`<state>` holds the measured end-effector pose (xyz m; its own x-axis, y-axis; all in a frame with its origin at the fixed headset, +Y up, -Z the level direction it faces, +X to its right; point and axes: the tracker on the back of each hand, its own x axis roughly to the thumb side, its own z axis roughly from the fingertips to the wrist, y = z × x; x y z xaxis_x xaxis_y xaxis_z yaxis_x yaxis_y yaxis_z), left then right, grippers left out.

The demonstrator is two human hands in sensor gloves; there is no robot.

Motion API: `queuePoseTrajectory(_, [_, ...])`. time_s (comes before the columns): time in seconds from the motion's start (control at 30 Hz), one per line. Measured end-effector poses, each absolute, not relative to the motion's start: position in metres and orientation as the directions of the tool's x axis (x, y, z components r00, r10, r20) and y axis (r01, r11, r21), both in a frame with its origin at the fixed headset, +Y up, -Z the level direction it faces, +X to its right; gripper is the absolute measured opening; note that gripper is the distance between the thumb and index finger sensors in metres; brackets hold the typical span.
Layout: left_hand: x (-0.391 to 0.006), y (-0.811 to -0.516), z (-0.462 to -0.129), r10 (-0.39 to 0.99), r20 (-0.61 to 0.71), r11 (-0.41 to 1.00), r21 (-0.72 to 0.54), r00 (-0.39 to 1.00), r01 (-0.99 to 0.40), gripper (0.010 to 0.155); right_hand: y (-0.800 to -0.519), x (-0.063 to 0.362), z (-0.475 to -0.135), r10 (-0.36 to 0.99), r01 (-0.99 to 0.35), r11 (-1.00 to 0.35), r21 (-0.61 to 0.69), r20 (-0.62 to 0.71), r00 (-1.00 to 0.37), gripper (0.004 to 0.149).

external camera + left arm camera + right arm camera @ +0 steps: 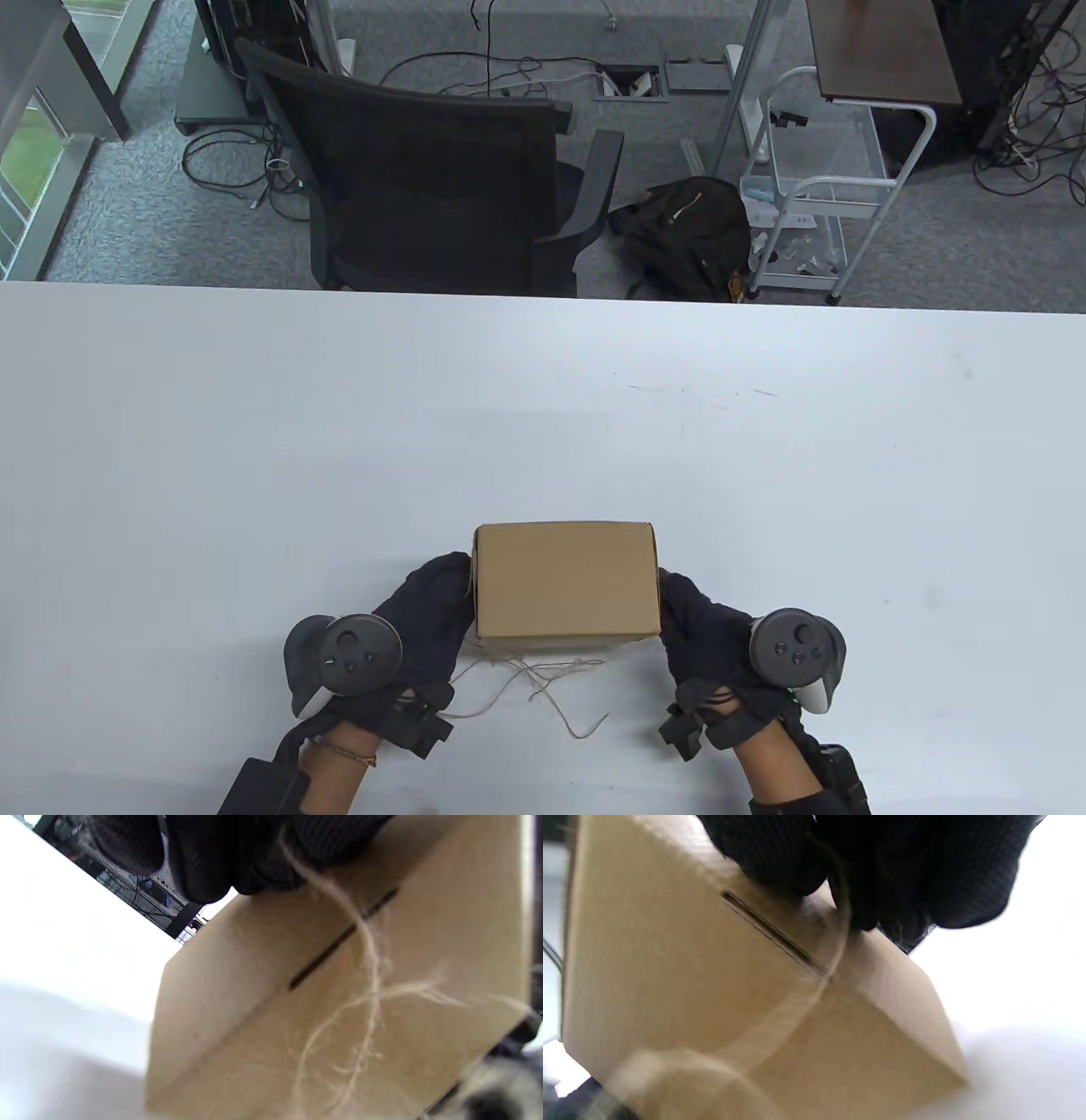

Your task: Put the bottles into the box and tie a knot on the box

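On the left, the left hand in its black sensor glove [428,607] is pressed against the left end of the closed brown cardboard box [565,580], a dark round tracker strapped to its back. From the left wrist view its fingers [220,861] curl over the top edge of the box, and a strand of pale, frayed twine [373,984] comes out from under them and trails down the cardboard face, so this hand grips the box edge with the string caught under its fingertips.

The box sits near the front edge of the white table [254,441], flaps shut, its long side facing the person. A narrow dark slot shows on the box in both wrist views. No bottles can be seen from outside. Just in front of the box, between the two wrists, the loose twine lies in a tangle of loops on the tabletop.

On the right, the right hand in a matching black glove [700,628] holds the right end of the box. The right wrist view shows its fingers [780,853] bent onto the top edge, with a length of twine passing under them and running down across the cardboard. Whether the string is pinched or merely trapped there is hard to tell.

Beyond the table stand a black mesh office chair [433,178], a black backpack on the carpet [687,233] and a white wire trolley [814,195].
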<state>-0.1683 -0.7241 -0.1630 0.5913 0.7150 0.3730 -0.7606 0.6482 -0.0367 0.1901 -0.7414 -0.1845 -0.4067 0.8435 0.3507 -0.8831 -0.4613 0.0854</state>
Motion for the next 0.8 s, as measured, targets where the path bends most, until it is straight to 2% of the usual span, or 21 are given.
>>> queuePoseTrajectory(0.07, [-0.167, -0.720, -0.161, 0.748, 0.367, 0.599, -0.015, 0.553, -0.800, 0.049, -0.736, 0.190, -0.181, 0.821, -0.882, -0.470, 0.044, 0.388, -0.418, 0.041])
queuePoseTrajectory(0.2, [-0.164, -0.711, -0.165, 0.661, 0.346, 0.690, 0.071, 0.666, -0.720, 0.048, -0.730, 0.184, -0.180, 0.752, -0.840, -0.541, -0.035, 0.428, -0.501, 0.041])
queuePoseTrajectory(0.27, [-0.167, -0.713, -0.167, 0.670, 0.337, 0.686, 0.060, 0.661, -0.726, 0.048, -0.733, 0.185, -0.183, 0.772, -0.847, -0.532, -0.012, 0.405, -0.490, 0.041])
queuePoseTrajectory(0.33, [-0.168, -0.717, -0.173, 0.693, 0.244, 0.693, 0.033, 0.678, -0.721, 0.048, -0.741, 0.182, -0.187, 0.819, -0.855, -0.515, 0.064, 0.330, -0.469, 0.045])
queuePoseTrajectory(0.43, [-0.169, -0.732, -0.183, 0.718, 0.143, 0.692, -0.032, 0.681, -0.722, 0.048, -0.754, 0.180, -0.195, 0.800, -0.819, -0.571, 0.063, 0.268, -0.537, 0.047])
queuePoseTrajectory(0.47, [-0.172, -0.737, -0.185, 0.733, 0.091, 0.679, -0.051, 0.674, -0.732, 0.048, -0.756, 0.179, -0.197, 0.821, -0.835, -0.545, 0.075, 0.247, -0.514, 0.050])
queuePoseTrajectory(0.5, [-0.172, -0.743, -0.188, 0.773, 0.064, 0.634, -0.056, 0.631, -0.771, 0.048, -0.760, 0.178, -0.199, 0.837, -0.846, -0.526, 0.093, 0.232, -0.495, 0.060])
queuePoseTrajectory(0.57, [-0.174, -0.751, -0.193, 0.793, 0.044, 0.608, -0.098, 0.607, -0.788, 0.048, -0.764, 0.177, -0.202, 0.821, -0.825, -0.556, 0.100, 0.225, -0.525, 0.064])
queuePoseTrajectory(0.67, [-0.176, -0.754, -0.195, 0.817, 0.051, 0.576, -0.131, 0.574, -0.807, 0.048, -0.764, 0.176, -0.202, 0.797, -0.810, -0.582, 0.072, 0.247, -0.551, 0.064])
queuePoseTrajectory(0.8, [-0.180, -0.753, -0.195, 0.866, 0.033, 0.499, -0.142, 0.499, -0.855, 0.049, -0.761, 0.184, -0.202, 0.856, -0.864, -0.497, 0.076, 0.207, -0.474, 0.062])
